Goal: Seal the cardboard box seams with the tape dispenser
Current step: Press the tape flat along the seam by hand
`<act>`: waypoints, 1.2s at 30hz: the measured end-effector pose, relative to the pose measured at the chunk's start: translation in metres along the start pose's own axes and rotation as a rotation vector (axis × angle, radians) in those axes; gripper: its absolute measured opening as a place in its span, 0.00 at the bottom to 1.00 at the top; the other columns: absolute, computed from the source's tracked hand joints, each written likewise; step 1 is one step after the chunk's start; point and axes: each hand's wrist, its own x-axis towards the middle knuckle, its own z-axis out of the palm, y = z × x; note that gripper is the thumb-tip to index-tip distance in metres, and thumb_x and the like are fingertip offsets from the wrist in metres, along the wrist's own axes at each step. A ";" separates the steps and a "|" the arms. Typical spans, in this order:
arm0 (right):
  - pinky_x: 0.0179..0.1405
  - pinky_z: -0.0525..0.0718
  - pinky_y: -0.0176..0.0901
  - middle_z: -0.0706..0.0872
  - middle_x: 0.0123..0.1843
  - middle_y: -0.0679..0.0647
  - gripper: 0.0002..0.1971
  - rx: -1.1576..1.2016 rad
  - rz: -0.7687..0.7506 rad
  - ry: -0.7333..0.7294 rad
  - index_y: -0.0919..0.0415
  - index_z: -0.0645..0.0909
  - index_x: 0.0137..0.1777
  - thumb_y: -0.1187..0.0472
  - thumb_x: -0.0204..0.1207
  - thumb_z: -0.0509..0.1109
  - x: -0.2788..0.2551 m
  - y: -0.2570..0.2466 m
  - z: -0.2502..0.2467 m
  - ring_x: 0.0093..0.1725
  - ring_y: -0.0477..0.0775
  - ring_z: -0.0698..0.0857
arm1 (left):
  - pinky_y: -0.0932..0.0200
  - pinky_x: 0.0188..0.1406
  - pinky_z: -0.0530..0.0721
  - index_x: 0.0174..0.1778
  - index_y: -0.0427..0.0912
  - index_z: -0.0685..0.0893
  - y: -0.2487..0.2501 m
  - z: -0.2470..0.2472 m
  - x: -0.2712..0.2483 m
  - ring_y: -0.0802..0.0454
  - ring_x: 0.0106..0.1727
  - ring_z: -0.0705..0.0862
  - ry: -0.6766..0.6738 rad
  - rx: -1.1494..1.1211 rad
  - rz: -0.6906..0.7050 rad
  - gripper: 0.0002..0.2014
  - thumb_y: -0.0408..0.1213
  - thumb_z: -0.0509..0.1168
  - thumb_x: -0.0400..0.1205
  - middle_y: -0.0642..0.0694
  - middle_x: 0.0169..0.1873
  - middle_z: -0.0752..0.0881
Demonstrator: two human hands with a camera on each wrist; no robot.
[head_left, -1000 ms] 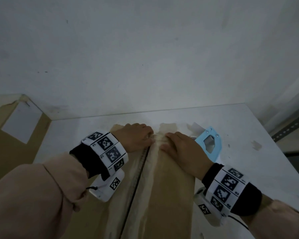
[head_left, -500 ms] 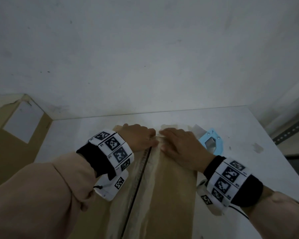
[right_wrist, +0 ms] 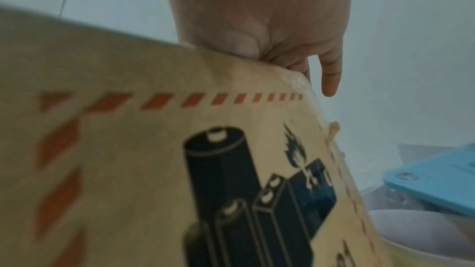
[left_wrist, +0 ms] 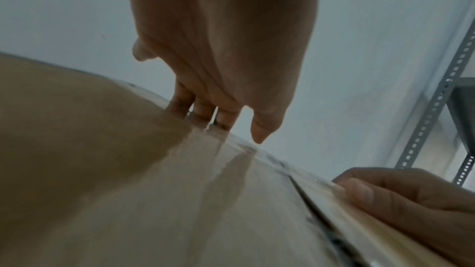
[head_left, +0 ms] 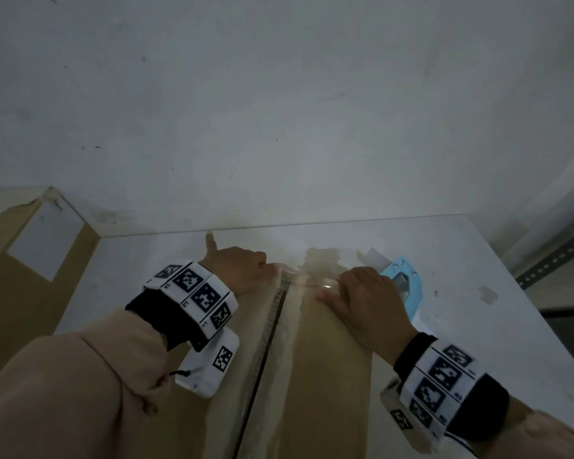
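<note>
A brown cardboard box (head_left: 328,376) lies on the white table, with clear tape (head_left: 289,342) running along its centre seam. My left hand (head_left: 242,270) is at the box's far edge, left of the seam. Its straight fingers (left_wrist: 205,113) press down on the cardboard there. My right hand (head_left: 368,303) is at the far edge, right of the seam. Its thumb (left_wrist: 359,190) and curled fingers pinch the tape at that edge. The blue tape dispenser (head_left: 411,286) lies on the table just beyond my right hand, untouched. The box side (right_wrist: 128,149) shows a battery and flame print.
A second cardboard box (head_left: 20,270) with a white label stands at the left against the wall. The white table (head_left: 478,293) ends at the wall behind the box. A perforated metal shelf upright (head_left: 550,260) stands to the right of the table.
Both hands were together at the far end of the seam. They have slid apart along the far edge, left hand to the left and right hand to the right.
</note>
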 end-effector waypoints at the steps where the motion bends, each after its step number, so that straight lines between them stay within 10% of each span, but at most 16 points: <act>1: 0.31 0.82 0.46 0.84 0.29 0.54 0.36 -0.010 -0.004 0.016 0.60 0.79 0.30 0.33 0.77 0.43 0.001 -0.001 0.000 0.33 0.57 0.84 | 0.28 0.73 0.29 0.55 0.47 0.77 0.001 0.000 -0.001 0.48 0.61 0.80 0.006 0.021 0.001 0.27 0.59 0.37 0.84 0.46 0.54 0.85; 4: 0.30 0.81 0.49 0.83 0.29 0.54 0.40 -0.038 0.011 0.021 0.61 0.78 0.28 0.31 0.76 0.36 0.003 -0.002 -0.002 0.32 0.57 0.84 | 0.27 0.71 0.25 0.45 0.48 0.74 0.000 -0.001 0.000 0.49 0.57 0.81 0.004 0.046 -0.013 0.25 0.59 0.36 0.84 0.46 0.49 0.86; 8: 0.40 0.81 0.54 0.86 0.39 0.58 0.48 0.037 0.078 -0.033 0.64 0.81 0.36 0.27 0.70 0.29 0.007 0.000 -0.005 0.41 0.62 0.84 | 0.28 0.73 0.29 0.57 0.47 0.77 -0.001 -0.001 0.003 0.47 0.63 0.79 -0.018 0.040 -0.055 0.27 0.57 0.37 0.84 0.46 0.56 0.85; 12: 0.49 0.84 0.61 0.84 0.56 0.64 0.37 0.063 0.112 0.030 0.66 0.82 0.53 0.30 0.73 0.52 -0.008 0.005 -0.007 0.53 0.67 0.84 | 0.35 0.79 0.37 0.79 0.52 0.59 -0.021 -0.002 -0.007 0.51 0.83 0.48 0.052 -0.030 -0.026 0.25 0.53 0.46 0.85 0.48 0.81 0.57; 15: 0.55 0.80 0.61 0.81 0.52 0.66 0.31 0.162 0.138 0.229 0.71 0.79 0.55 0.42 0.65 0.74 -0.020 0.012 -0.004 0.53 0.67 0.80 | 0.42 0.82 0.48 0.82 0.45 0.49 -0.047 -0.004 -0.020 0.50 0.83 0.48 0.139 -0.156 -0.099 0.32 0.54 0.50 0.84 0.47 0.83 0.49; 19: 0.61 0.73 0.48 0.79 0.57 0.61 0.27 0.239 0.174 0.168 0.67 0.76 0.60 0.44 0.72 0.69 -0.021 0.006 -0.003 0.59 0.60 0.76 | 0.53 0.74 0.66 0.80 0.37 0.54 -0.067 0.005 -0.022 0.46 0.77 0.67 0.071 -0.328 -0.185 0.34 0.53 0.53 0.83 0.39 0.80 0.61; 23: 0.58 0.75 0.45 0.80 0.58 0.61 0.23 0.205 0.131 0.102 0.67 0.74 0.61 0.47 0.79 0.62 -0.016 0.001 -0.001 0.57 0.60 0.79 | 0.60 0.45 0.73 0.65 0.39 0.73 -0.064 0.007 -0.015 0.48 0.53 0.77 0.055 -0.360 -0.130 0.17 0.44 0.54 0.85 0.40 0.60 0.79; 31: 0.56 0.75 0.42 0.80 0.62 0.56 0.22 0.285 0.064 -0.010 0.61 0.72 0.67 0.46 0.80 0.58 -0.007 0.012 -0.003 0.59 0.54 0.80 | 0.58 0.54 0.74 0.63 0.41 0.76 -0.066 0.001 -0.009 0.45 0.61 0.79 0.046 -0.351 -0.067 0.16 0.45 0.53 0.85 0.42 0.61 0.80; 36: 0.64 0.72 0.42 0.77 0.69 0.55 0.26 0.264 -0.038 -0.079 0.57 0.62 0.76 0.47 0.82 0.56 -0.002 0.017 -0.004 0.66 0.53 0.77 | 0.63 0.43 0.73 0.55 0.41 0.81 -0.060 -0.005 -0.002 0.48 0.51 0.80 0.037 -0.238 -0.016 0.17 0.47 0.52 0.85 0.42 0.55 0.84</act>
